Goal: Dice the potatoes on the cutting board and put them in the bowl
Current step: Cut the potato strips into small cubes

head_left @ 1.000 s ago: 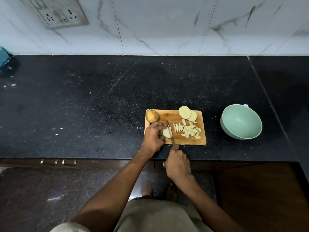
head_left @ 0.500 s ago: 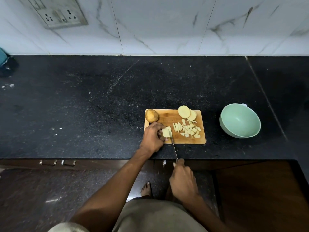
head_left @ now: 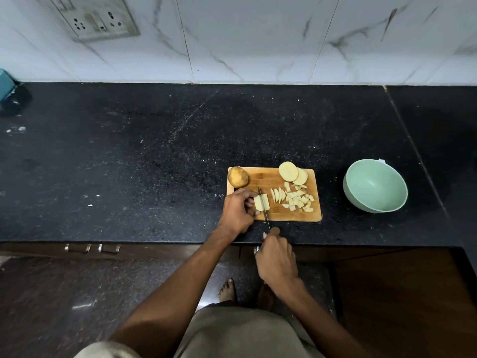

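Granite counter fills my view from the left, dark and speckled, with a teal object cut off at the far left edge and a switch plate on the marble wall above. On the wooden cutting board, a whole unpeeled potato sits in the back left corner, where I saw it half a second ago. My left hand has its fingers curled down onto a pale potato slab at the board's near left, pinning it just as before. The knife now lies across that slab, its tip further up the board than in the earlier frame, where the blade had been drawn back toward the counter's edge. My right hand is closed around the handle and has moved forward with it, closer to the board. Right of the blade lie a few thin strips, then a heap of diced pieces, unchanged, and two round slices overlapping at the back right corner. Well apart to the right on the counter stands the green bowl, with no potato visible in it.
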